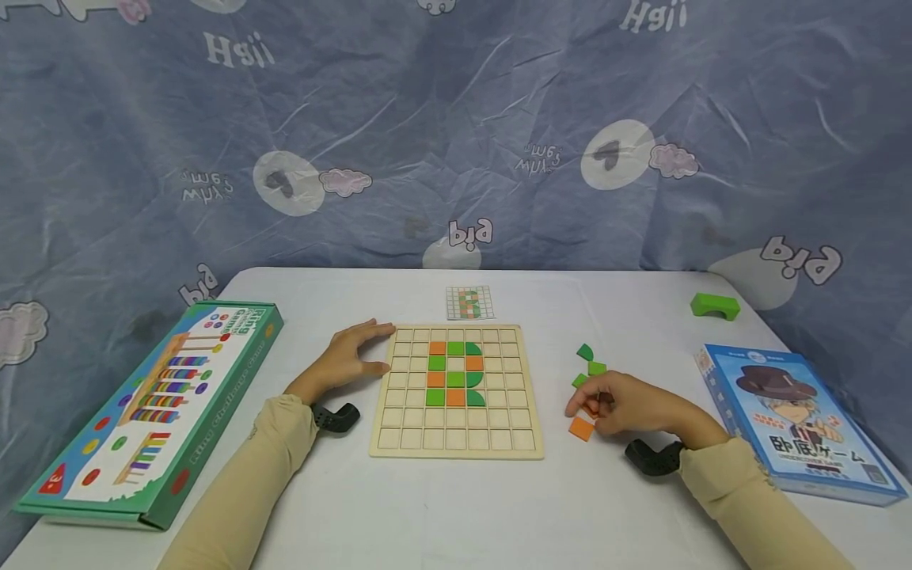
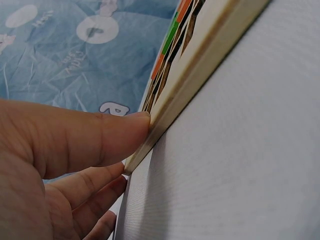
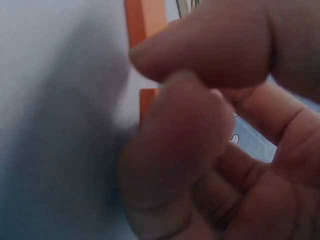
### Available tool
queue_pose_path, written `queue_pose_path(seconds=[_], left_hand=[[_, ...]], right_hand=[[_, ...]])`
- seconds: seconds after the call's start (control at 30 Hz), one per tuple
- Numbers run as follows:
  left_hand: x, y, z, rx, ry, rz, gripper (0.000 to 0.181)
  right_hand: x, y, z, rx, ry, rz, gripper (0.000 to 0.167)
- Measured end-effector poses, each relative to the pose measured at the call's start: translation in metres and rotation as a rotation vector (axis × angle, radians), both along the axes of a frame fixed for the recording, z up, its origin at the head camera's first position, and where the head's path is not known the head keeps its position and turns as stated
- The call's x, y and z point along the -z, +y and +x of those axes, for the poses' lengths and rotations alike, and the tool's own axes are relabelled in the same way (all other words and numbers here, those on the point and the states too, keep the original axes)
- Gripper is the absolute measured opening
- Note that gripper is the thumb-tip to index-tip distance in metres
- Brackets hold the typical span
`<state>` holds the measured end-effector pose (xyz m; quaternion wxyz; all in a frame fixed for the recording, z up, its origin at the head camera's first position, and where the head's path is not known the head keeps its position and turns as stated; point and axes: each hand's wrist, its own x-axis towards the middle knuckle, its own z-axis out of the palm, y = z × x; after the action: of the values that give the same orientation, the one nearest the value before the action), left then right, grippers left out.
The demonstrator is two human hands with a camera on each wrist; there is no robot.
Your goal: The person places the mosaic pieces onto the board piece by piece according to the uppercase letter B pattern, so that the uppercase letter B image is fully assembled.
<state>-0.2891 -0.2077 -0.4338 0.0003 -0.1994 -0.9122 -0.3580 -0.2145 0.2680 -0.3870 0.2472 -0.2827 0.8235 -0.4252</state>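
Observation:
A square wooden grid board [image 1: 456,443] lies mid-table, with several orange, green and dark green rounded tiles [image 1: 455,378] in its cells. My left hand [image 1: 342,364] rests at the board's left edge; in the left wrist view the thumb [image 2: 120,132] touches its side, with fingers extended near the corner. Right of the board, my right hand [image 1: 630,404] is low over loose tiles, fingers bent. An orange tile [image 1: 581,428] lies beside its thumb; another orange tile [image 3: 146,102] is partly hidden behind a fingertip. No tile shows between the fingertips.
Behind the board lies a small pattern card [image 1: 469,302]. Green tiles [image 1: 597,368] lie just beyond my right hand. A green game box [image 1: 164,412] is at left, a blue game box [image 1: 801,419] at right, and a green arched block [image 1: 715,305] at the back right.

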Motion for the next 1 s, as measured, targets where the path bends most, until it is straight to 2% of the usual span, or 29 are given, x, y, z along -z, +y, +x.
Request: queue_pose_path(seconds=[0.47, 0.7, 0.87, 1.0], left_hand=[[0.001, -0.001, -0.002, 0.000, 0.001, -0.028, 0.075], [0.000, -0.001, -0.002, 0.006, 0.007, -0.026, 0.075], [0.001, -0.001, -0.003, 0.010, 0.008, -0.035, 0.075], [0.000, -0.001, -0.002, 0.011, 0.007, -0.039, 0.076]], right_hand=[[0.004, -0.001, -0.001, 0.028, 0.059, 0.031, 0.023], [0.004, -0.007, -0.001, 0.042, 0.150, 0.064, 0.019], [0.002, -0.016, -0.004, 0.036, 0.179, 0.032, 0.019], [-0.001, -0.028, -0.005, 0.025, 0.142, -0.023, 0.021]])
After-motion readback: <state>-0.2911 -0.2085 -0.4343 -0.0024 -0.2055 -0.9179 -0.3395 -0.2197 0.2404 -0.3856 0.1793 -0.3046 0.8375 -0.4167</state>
